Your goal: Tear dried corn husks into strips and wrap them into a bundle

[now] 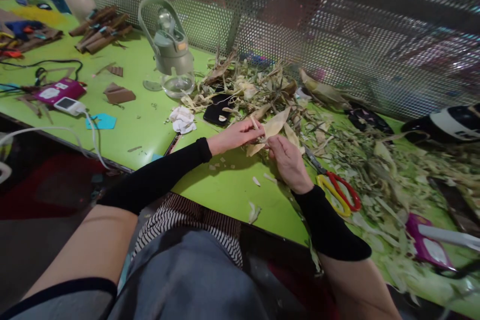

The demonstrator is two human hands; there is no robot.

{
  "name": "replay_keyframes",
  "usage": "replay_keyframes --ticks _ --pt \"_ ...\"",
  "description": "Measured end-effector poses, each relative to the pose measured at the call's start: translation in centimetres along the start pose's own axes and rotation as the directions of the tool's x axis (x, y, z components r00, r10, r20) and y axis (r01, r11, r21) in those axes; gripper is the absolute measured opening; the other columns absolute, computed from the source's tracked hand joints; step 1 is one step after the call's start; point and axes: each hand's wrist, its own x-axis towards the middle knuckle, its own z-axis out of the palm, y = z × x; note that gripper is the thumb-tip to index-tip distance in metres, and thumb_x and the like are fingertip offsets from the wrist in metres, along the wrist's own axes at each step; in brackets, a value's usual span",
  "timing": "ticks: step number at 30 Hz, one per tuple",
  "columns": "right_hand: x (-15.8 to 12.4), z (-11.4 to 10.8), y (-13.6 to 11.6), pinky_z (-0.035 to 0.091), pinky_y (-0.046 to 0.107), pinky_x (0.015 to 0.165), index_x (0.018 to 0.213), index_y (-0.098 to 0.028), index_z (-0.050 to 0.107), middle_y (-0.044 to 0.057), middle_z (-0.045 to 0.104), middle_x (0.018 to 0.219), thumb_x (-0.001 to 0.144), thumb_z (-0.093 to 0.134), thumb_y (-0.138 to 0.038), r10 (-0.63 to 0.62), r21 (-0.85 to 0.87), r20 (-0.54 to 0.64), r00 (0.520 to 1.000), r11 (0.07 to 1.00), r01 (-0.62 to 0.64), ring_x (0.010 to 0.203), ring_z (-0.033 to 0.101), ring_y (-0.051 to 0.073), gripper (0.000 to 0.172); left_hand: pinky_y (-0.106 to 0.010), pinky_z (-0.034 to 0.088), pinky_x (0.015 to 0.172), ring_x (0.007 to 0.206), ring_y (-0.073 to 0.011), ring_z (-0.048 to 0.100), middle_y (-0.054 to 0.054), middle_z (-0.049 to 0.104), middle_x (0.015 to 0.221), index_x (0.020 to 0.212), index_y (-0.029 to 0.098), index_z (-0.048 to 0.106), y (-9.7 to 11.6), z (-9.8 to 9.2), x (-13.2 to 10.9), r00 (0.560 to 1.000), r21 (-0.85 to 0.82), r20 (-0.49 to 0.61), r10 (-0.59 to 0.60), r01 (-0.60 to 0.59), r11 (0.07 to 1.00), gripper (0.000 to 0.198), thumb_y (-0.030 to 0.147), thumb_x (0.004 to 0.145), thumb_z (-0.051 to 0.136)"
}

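My left hand (237, 136) and my right hand (288, 160) meet over the green table (138, 125), both pinching a pale dried leaf (275, 125). The left fingers grip its left side and the right fingers hold its lower edge. Black sleeves cover both forearms. Scissors with red and yellow handles (337, 191) lie just right of my right hand. A heap of dried leaves and husk scraps (262, 87) sits right behind the hands.
A clear water bottle with a grey-green lid (170, 52) stands back left of the heap. A black phone (218, 109), crumpled tissue (182, 119), pink device (60, 91), white charger (69, 105) and brown sticks (100, 31) lie around. Perforated metal mesh (337, 20) walls the back.
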Motion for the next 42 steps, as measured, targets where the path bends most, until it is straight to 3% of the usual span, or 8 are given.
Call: replay_keyframes --ticks 11,15,20,25,28,33,37,42 --pt "0.5 0.2 1.1 0.034 0.034 0.055 0.08 -0.027 0.053 -0.002 0.047 0.066 0.093 0.057 -0.081 0.065 0.156 0.078 0.995 0.985 -0.076 0.057 0.04 0.016 0.055 -0.024 0.045 0.065 0.062 -0.0079 0.053 0.005 0.056 0.072 0.097 0.019 0.051 -0.5 -0.4 0.2 0.999 0.015 0.031 0.018 -0.018 1.0 0.012 0.019 0.1 0.063" --pt "0.7 0.5 1.5 0.04 0.036 0.06 0.086 -0.028 0.055 -0.001 0.054 0.068 0.091 0.061 -0.077 0.002 0.129 0.002 1.0 0.992 -0.003 0.06 0.047 0.019 0.05 -0.03 0.051 0.072 0.067 -0.0118 0.061 0.0 0.065 0.078 0.092 0.019 0.05 -0.9 0.0 0.2 0.999 0.185 -0.04 -0.031 0.038 0.982 0.017 0.027 0.101 0.063" --pt "0.5 0.5 1.4 0.042 0.038 0.063 0.085 -0.028 0.057 0.002 0.061 0.07 0.097 0.058 -0.065 -0.061 -0.017 -0.043 0.997 0.998 0.06 0.061 0.051 0.02 0.039 -0.032 0.05 0.08 0.08 -0.0164 0.064 -0.004 0.071 0.085 0.087 0.017 0.06 -1.1 -0.2 0.1 0.998 0.515 -0.037 0.053 -0.027 0.857 0.021 0.033 0.1 0.064" --pt "0.2 0.5 1.0 0.046 0.038 0.063 0.086 -0.027 0.056 0.003 0.063 0.069 0.098 0.059 -0.059 -0.057 -0.066 -0.012 0.998 0.996 0.056 0.061 0.058 0.022 0.035 -0.032 0.05 0.085 0.089 -0.0183 0.066 -0.006 0.075 0.094 0.095 0.015 0.07 -0.9 -0.3 0.1 0.992 0.579 -0.036 0.125 -0.081 0.811 0.019 0.031 0.101 0.061" --pt "0.3 0.5 1.2 0.047 0.037 0.062 0.093 -0.025 0.059 0.005 0.068 0.079 0.096 0.06 -0.063 -0.087 -0.13 -0.066 0.994 0.988 0.078 0.067 0.061 0.022 0.038 -0.031 0.049 0.086 0.092 -0.0183 0.068 -0.008 0.077 0.1 0.098 0.014 0.072 -0.5 -0.4 0.0 0.993 0.617 -0.02 0.118 -0.08 0.783 0.021 0.028 0.103 0.057" --pt "0.7 0.4 1.9 0.047 0.036 0.064 0.109 -0.023 0.065 0.003 0.065 0.083 0.091 0.065 -0.071 -0.141 -0.194 -0.176 0.974 0.975 0.106 0.069 0.057 0.02 0.052 -0.033 0.051 0.089 0.096 -0.0218 0.07 -0.013 0.078 0.105 0.101 0.013 0.072 -0.6 -0.1 -0.2 0.989 0.772 0.078 0.123 -0.138 0.62 0.026 0.029 0.106 0.052" --pt "0.8 0.5 2.3 0.046 0.035 0.063 0.093 -0.024 0.066 0.003 0.063 0.08 0.091 0.067 -0.067 -0.073 -0.021 -0.101 0.992 0.997 0.071 0.067 0.056 0.019 0.043 -0.035 0.052 0.088 0.095 -0.023 0.07 -0.013 0.077 0.105 0.108 0.013 0.07 -0.9 0.5 -0.5 0.978 0.796 0.162 0.13 -0.207 0.569 0.025 0.032 0.103 0.055" --pt "0.7 0.8 2.0 0.038 0.029 0.052 0.088 -0.027 0.058 -0.004 0.054 0.069 0.084 0.078 -0.064 0.108 0.321 -0.066 0.992 0.943 -0.082 0.057 0.047 0.014 0.043 -0.031 0.049 0.08 0.081 -0.0178 0.065 -0.007 0.075 0.094 0.127 0.012 0.066 -0.5 0.7 -0.8 0.992 0.69 0.078 0.098 -0.125 0.713 0.037 0.036 0.098 0.065"
